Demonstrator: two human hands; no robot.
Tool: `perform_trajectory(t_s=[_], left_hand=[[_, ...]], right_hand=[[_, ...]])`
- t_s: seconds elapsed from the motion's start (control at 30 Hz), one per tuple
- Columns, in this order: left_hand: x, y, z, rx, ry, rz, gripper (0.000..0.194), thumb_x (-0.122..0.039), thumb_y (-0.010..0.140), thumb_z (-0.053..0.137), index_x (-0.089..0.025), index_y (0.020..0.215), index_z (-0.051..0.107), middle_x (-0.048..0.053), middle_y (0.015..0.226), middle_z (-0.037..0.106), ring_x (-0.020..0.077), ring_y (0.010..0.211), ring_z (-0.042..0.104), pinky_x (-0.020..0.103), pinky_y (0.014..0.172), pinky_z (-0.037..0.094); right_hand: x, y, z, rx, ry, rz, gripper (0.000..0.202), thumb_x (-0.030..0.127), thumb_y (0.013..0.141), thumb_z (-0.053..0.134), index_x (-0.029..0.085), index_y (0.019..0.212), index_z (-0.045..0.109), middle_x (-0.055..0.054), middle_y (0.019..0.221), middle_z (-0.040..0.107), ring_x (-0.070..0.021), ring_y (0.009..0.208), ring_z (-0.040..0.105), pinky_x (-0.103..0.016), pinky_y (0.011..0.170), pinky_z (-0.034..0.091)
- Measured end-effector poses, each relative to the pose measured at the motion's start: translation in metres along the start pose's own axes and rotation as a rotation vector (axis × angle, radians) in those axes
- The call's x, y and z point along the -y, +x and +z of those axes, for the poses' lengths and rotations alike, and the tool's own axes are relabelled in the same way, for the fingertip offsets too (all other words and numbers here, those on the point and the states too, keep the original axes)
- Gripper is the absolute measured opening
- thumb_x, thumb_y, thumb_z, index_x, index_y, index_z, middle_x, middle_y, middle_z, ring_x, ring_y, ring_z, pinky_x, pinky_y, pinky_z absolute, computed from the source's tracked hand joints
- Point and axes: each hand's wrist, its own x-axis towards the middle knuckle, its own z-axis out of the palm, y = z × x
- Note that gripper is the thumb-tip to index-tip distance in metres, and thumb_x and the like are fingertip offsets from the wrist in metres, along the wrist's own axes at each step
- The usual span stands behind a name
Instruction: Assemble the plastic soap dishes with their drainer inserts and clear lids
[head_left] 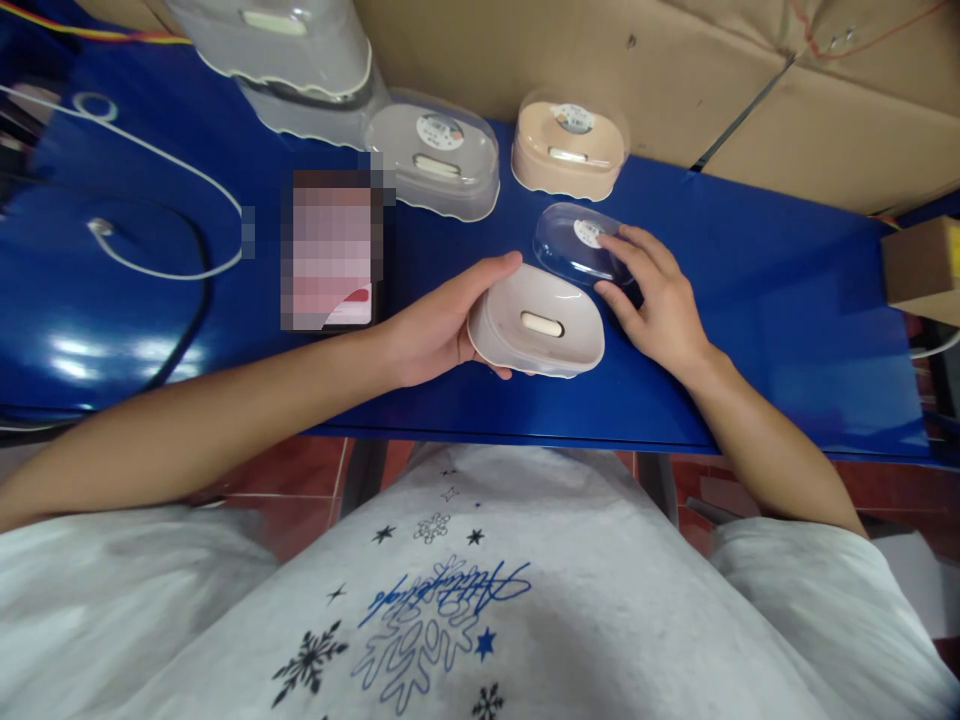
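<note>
Nearest was a pale shirt (592,590), printed with snowflakes (311,655) and blue lettering (450,590). Beyond it ran the front edge of a blue table (787,330), with red floor (292,500) showing below.

Close to that edge, just right of the middle of the table's width, was the pale box (536,295), lidless, its hollowed top facing up and a white bar (543,324) set in the slot at its centre. The left hand (439,335) had it by the left end: the thumb lay along the far left rim, and the fingers curled underneath, tips showing past the near side. That grip was closed round the box.

Just beyond the box was a clear lid (566,250) with a round white label (589,233). The right hand (667,310) was over its right end, fingers part open and bent, one fingertip at the label, the thumb apart from them at the near edge. Whether they pinched the lid or only touched it, I could not tell.

Farther back stood a peach box (570,145) and, to its left, a grey box (427,140), both under clear covers. Left of these was a stack (277,50) of grey boxes, nearer a partly blurred screen (330,250), and on the far left a white cable (161,150).
</note>
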Motion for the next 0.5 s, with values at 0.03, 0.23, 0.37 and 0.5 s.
perform_trajectory(t_s=[0.03,0.23,0.37,0.5], left_hand=[[0.000,0.000,0.000,-0.001,-0.001,0.002,0.051,-0.062,0.109,0.058,-0.015,0.118,0.077,0.010,0.094,0.083,0.0234,0.070,0.080,0.028,0.047,0.062],[0.000,0.004,-0.005,0.004,-0.043,0.018,0.063,-0.070,0.110,0.054,-0.017,0.135,0.075,0.011,0.097,0.085,0.0256,0.073,0.083,0.028,0.052,0.065],[-0.002,0.005,-0.006,-0.007,-0.067,0.025,0.064,-0.070,0.112,0.047,-0.019,0.142,0.073,0.011,0.099,0.086,0.0252,0.075,0.083,0.028,0.053,0.065],[-0.002,0.005,-0.005,-0.022,-0.093,0.102,0.065,-0.071,0.113,0.045,-0.021,0.140,0.076,0.013,0.110,0.086,0.0269,0.082,0.084,0.031,0.057,0.068]], right_hand=[[0.001,0.001,-0.001,-0.029,0.029,0.004,0.059,0.063,0.112,0.052,0.031,0.161,0.060,-0.012,0.167,0.064,-0.0372,0.160,0.055,-0.063,0.134,0.046],[0.019,-0.003,-0.002,-0.158,0.303,0.045,0.054,0.062,0.115,0.048,0.037,0.161,0.059,-0.004,0.153,0.075,-0.0318,0.136,0.076,-0.052,0.105,0.071],[0.040,-0.012,-0.003,-0.134,0.326,-0.052,0.048,0.053,0.116,0.052,0.037,0.161,0.059,-0.003,0.154,0.075,-0.0301,0.137,0.076,-0.052,0.113,0.068],[0.056,-0.016,-0.008,-0.109,0.207,-0.171,0.051,0.050,0.112,0.061,0.035,0.161,0.060,-0.006,0.159,0.071,-0.0349,0.151,0.066,-0.060,0.127,0.057]])
